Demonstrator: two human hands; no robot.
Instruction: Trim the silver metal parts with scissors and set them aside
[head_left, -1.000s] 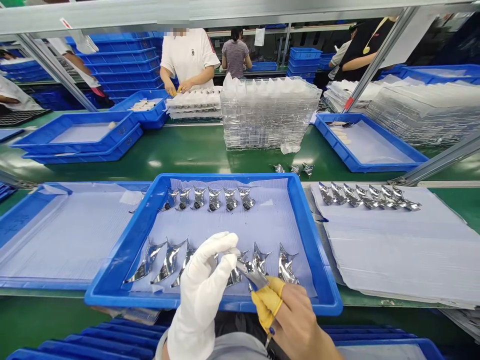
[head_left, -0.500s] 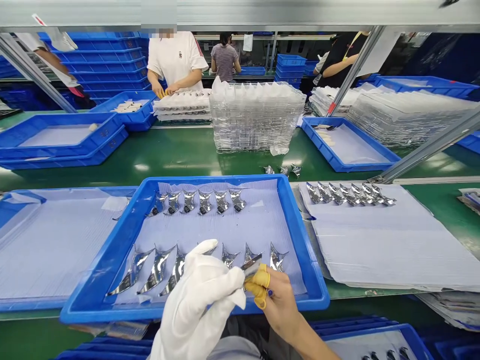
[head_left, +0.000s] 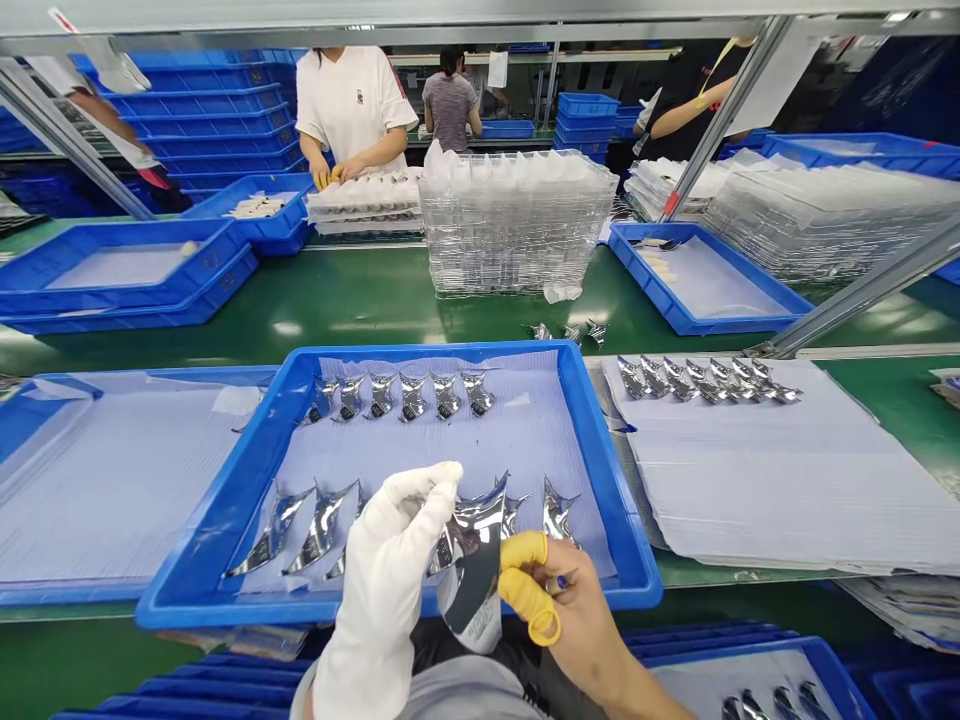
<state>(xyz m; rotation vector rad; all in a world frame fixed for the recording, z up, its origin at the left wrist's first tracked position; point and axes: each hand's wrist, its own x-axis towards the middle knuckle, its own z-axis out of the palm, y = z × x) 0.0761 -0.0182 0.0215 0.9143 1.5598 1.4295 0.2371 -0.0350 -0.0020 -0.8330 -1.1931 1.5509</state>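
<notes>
1. Mirror-foil piece (head_left: 471, 590) held upright between both hands, its lower end hanging below the fingers, over the near rim of a blue tray (head_left: 225, 605).
2. Left hand (head_left: 382, 580), white-gloved: fingers closed on the foil's left side.
3. Right hand (head_left: 577, 610): yellow-cotted fingers (head_left: 521, 575) curled close against the foil's right edge.
4. Beyond the fingertips: two rows of similar foil pieces (head_left: 397, 396) on the tray's pale sheet (head_left: 525, 450).
5. Right of the fingers, past the tray: more foil pieces (head_left: 705, 380) in a row on a white sheet (head_left: 780, 490).

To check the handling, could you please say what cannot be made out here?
Head view:
Silver foil piece: left edge hidden by the gloved left hand.
Small object in the right hand: too small, partly behind fingers.
Silver pieces at bottom right: cut by the frame edge.
</notes>
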